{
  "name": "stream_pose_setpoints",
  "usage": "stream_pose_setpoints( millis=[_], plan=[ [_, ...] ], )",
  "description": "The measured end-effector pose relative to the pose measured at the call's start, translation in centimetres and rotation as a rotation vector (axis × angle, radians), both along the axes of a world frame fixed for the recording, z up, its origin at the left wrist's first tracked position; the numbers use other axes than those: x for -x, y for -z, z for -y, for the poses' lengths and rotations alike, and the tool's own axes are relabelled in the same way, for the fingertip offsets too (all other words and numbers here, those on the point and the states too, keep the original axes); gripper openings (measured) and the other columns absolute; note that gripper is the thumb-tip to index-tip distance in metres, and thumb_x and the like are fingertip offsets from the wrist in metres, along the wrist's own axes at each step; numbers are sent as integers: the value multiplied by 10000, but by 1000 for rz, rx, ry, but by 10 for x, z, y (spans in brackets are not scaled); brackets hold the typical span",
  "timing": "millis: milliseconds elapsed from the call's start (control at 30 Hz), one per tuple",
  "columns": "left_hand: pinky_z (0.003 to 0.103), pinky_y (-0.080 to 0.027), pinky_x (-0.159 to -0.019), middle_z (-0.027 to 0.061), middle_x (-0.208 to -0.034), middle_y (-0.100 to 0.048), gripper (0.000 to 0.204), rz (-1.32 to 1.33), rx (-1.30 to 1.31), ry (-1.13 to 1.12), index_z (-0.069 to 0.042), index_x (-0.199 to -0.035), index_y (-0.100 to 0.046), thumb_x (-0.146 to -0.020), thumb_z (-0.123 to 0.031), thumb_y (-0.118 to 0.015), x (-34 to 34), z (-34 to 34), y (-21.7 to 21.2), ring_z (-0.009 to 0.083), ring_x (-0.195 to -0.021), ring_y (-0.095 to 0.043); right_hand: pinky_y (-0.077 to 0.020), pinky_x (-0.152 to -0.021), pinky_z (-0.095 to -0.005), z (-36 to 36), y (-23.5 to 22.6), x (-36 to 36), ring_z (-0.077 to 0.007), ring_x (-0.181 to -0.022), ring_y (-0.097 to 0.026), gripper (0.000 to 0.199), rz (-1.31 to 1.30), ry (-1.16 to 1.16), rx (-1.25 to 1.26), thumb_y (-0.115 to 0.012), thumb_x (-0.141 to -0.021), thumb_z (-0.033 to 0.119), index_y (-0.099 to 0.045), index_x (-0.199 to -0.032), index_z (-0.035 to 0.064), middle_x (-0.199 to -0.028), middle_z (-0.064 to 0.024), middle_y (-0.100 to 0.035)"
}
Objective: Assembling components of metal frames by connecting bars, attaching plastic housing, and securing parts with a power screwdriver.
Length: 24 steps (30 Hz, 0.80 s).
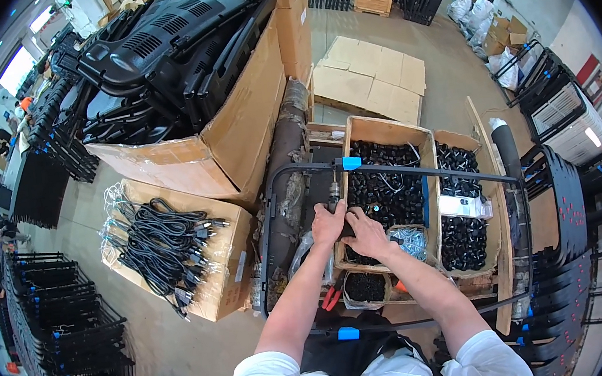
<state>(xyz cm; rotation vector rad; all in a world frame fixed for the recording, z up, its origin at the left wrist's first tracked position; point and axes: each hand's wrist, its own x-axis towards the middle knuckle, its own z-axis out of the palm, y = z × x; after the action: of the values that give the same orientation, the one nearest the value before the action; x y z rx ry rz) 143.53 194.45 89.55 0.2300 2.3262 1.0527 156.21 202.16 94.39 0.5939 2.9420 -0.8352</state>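
Observation:
A black metal tube frame [453, 170] with blue tape bands lies across my work spot, over open boxes. My left hand [329, 223] grips a powered screwdriver [332, 194] that stands upright, its tip up near the frame's top bar. My right hand [366, 234] rests just beside it over a cardboard box of small black plastic parts [389, 186], fingers curled; whether it pinches a part is hidden. A bag of silver screws [411, 241] lies right of my right hand.
A second box of black parts [465, 233] stands at right. A cardboard box topped with black cables [168, 250] stands at left, and a big carton of black moulded panels [177, 54] behind it. Stacked black frames [61, 345] line the left and right; flattened cardboard [370, 78] lies ahead.

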Motion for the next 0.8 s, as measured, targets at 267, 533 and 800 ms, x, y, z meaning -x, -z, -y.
stream_pose_setpoints(
  millis=[267,533,800],
  plan=[
    [477,-505,-1035,282,-1239,-699,847,-25,56,37,22,-1319,-576,-830,-662,-686,5,2,-13,432,-1194,-667,-545,-942,-514,3,7,-5,-440,-1164,-621,609,-47,10,15,-829,-808,249,-540,-1287,7,-1360,-178,-521],
    [501,-533,-964,277,-1161,-713,718,-197,64,53,34,-1186,-633,-842,-590,-721,-6,7,-18,432,-1108,-689,-564,-891,-507,9,0,-16,-409,-1106,-653,624,-92,-10,-60,-840,-790,247,-538,-1287,22,-1268,-206,-562],
    [514,-561,-897,280,-1051,-728,613,-371,96,205,36,-1029,-664,-857,-549,-725,-32,-10,-26,442,-1007,-716,-595,-808,-476,-13,-1,-41,-401,-958,-707,616,-72,20,-107,-835,-749,225,-520,-1219,-19,-1016,-209,-678]
  ],
)
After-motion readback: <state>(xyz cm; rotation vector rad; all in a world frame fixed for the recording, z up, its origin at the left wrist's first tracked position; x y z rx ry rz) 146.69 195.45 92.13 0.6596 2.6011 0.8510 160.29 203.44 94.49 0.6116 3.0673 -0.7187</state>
